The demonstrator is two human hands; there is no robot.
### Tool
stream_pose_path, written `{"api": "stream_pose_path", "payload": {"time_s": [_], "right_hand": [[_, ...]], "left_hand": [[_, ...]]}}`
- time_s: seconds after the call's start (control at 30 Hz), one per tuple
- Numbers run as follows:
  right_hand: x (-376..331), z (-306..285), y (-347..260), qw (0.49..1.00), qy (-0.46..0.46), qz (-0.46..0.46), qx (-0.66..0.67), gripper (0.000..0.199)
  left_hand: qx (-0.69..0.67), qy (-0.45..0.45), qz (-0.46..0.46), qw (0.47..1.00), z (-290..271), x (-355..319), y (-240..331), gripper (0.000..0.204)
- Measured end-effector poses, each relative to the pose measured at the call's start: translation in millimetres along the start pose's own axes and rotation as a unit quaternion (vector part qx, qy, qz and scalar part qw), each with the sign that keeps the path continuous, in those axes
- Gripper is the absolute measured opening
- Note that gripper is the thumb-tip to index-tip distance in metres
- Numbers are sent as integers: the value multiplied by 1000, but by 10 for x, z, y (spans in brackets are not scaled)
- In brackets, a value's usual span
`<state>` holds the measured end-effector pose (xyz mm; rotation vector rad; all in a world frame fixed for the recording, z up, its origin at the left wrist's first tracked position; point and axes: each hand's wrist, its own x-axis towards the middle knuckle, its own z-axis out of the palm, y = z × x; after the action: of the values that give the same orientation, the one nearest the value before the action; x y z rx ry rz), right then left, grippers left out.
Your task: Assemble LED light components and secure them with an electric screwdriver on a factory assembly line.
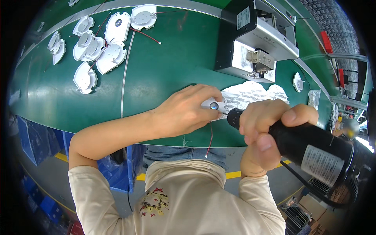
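My left hand (190, 107) is closed on a small white plastic housing (208, 104) with a round glossy part on top. From under the housing a red wire hangs past the table's front edge and ends in a small white plug (206, 156). In my right hand (270, 125) is a black electric screwdriver (307, 145), its fingers wrapped round the body. The driver's tip points left at the housing's edge, close to my left fingers; whether it touches a screw is too small to tell. Behind the driver lies a flat group of white panels (250, 94).
On the green table (168, 66) stands a black and silver machine (256, 43) at the back right. Several white housings (105, 51) with thin wires lie at the back left. One more white piece (298, 82) rests far right. Blue bins (37, 141) stand below the left edge.
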<state>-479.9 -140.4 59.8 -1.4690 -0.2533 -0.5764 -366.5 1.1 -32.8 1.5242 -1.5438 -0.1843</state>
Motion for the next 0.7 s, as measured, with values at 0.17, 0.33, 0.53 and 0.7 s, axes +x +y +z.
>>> {"api": "stream_pose_path", "payload": {"time_s": [0.17, 0.33, 0.53, 0.7], "right_hand": [[-30, -46, 27, 999, -36, -8, -38, 46], [18, 39, 71, 996, 69, 60, 12, 47], [121, -428, -239, 986, 29, -104, 129, 55], [78, -579, -200, 991, 8, -84, 100, 51]], "left_hand": [[-18, -36, -25, 999, -65, 29, 62, 22], [-32, -36, -55, 997, -105, -13, 35, 34], [60, -52, -56, 995, -471, 188, 185, 33], [192, 26, -170, 966, -892, 361, -64, 32]]}}
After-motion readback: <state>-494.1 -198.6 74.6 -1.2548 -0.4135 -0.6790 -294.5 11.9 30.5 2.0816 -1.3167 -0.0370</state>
